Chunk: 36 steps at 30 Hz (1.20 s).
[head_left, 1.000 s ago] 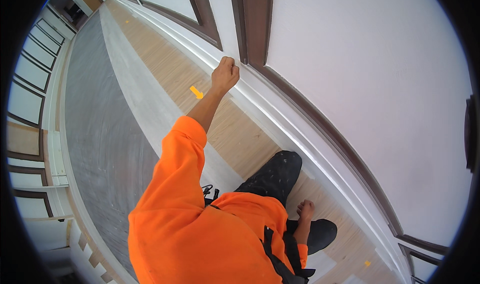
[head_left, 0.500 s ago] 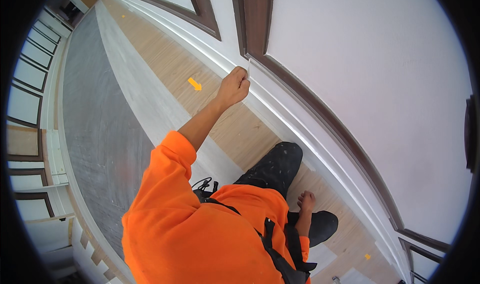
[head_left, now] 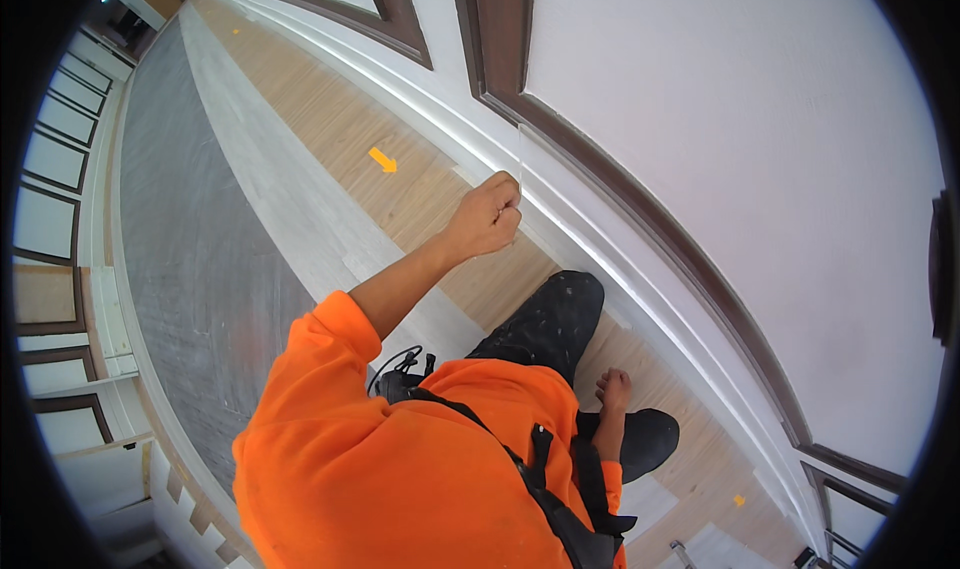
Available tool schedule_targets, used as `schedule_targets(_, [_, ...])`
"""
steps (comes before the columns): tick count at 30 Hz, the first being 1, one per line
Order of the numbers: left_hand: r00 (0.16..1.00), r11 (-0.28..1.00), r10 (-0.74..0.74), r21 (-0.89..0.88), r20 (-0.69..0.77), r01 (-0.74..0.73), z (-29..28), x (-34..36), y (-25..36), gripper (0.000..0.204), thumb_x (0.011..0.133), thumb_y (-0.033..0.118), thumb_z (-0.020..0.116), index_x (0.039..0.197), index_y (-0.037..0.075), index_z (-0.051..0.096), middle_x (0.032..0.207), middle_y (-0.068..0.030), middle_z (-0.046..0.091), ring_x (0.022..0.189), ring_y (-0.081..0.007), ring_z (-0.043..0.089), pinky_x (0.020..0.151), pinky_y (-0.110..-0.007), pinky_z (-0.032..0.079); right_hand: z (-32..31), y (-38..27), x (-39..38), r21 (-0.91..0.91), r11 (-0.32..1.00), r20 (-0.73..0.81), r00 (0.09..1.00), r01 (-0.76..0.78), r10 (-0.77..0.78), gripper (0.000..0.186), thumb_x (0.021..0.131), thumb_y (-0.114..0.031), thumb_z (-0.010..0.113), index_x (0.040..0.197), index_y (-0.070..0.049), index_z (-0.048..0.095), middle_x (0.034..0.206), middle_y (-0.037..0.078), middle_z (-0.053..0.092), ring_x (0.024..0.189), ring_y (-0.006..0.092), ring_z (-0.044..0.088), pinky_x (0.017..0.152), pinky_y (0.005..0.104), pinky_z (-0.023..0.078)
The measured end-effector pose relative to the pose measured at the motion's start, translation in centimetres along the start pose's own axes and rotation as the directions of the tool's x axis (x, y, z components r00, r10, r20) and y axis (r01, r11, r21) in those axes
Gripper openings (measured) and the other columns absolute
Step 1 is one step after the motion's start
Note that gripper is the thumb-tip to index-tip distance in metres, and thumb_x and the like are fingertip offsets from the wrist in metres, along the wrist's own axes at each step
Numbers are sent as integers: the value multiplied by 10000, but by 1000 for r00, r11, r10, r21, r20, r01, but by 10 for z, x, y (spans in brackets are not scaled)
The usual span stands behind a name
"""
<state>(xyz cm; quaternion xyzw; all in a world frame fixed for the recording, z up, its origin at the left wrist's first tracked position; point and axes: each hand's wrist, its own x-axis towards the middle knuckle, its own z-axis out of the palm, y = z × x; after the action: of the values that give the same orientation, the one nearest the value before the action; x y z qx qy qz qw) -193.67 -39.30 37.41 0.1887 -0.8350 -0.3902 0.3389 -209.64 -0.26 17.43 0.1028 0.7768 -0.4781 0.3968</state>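
Note:
My left hand [head_left: 487, 216] is closed in a pinch beside the wall's lower edge. From its fingertips a thin, pale strip [head_left: 520, 154] stretches up toward the brown moulding [head_left: 560, 121]; it looks like a narrow length of tape or film. White baseboard [head_left: 560, 205] runs just past the knuckles. Down by my right thigh, my right hand [head_left: 613, 387] has its fingers curled in. Whatever those fingers hold, if anything, is hidden.
Brown trim frames a white wall panel [head_left: 720, 149] on the right. Wood-look flooring [head_left: 300, 94] with orange arrow markers [head_left: 383, 160] borders pale planks and a dark grey floor area [head_left: 190, 199]. A metal tool-like piece [head_left: 682, 554] lies at the bottom edge.
My left hand has drawn back from the moulding, down and slightly right along the baseboard, and more of the pale strip shows. My right hand stays by my thigh.

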Motion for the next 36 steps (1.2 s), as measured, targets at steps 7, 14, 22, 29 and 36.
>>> schedule_targets(7, [984, 989, 87, -135, 156, -66, 17, -29, 41, 47, 688, -21, 422, 717, 7, 447, 754, -114, 471, 636, -245, 480, 596, -312, 413, 1, 4, 2, -28, 999, 7, 1000, 19, -19, 196, 853, -245, 500, 941, -71, 530, 766, 7, 524, 633, 114, 519, 523, 260, 402])
schedule_targets(14, [963, 978, 76, -209, 260, -21, 22, -46, 77, 56, 662, -15, 413, 696, 13, 447, 747, -100, 454, 611, -238, 454, 568, -296, 405, 7, -11, -10, -19, 996, -34, 996, 86, -87, 183, 868, -248, 504, 899, -70, 536, 775, 7, 535, 675, 107, 522, 561, 254, 407])
schedule_targets(22, [862, 949, 225, -302, 454, -89, 32, -58, 111, 54, 625, -11, 434, 650, 27, 404, 701, -86, 429, 558, -247, 414, 494, -329, 364, 55, -124, -64, 65, 914, 118, 906, 401, -406, 214, 884, -277, 534, 934, -76, 586, 859, 18, 589, 768, 114, 566, 643, 246, 436])
schedule_targets(29, [683, 928, 278, -371, 675, -11, 47, -83, 142, 83, 612, -2, 465, 639, 41, 400, 705, -78, 409, 567, -250, 421, 496, -345, 360, 94, -221, -111, 407, 894, 376, 858, 187, -350, 304, 914, -344, 509, 1032, -64, 524, 942, 64, 595, 801, 151, 589, 664, 280, 483])
schedule_targets(36, [190, 880, 402, -435, 896, 189, 68, -104, 185, 71, 680, 81, 491, 649, 18, 477, 742, -92, 461, 668, -265, 489, 611, -379, 409, 102, -266, -134, 247, 933, 212, 925, 262, -316, 437, 833, -288, 605, 1159, -53, 433, 956, 83, 582, 821, 154, 584, 655, 299, 482])
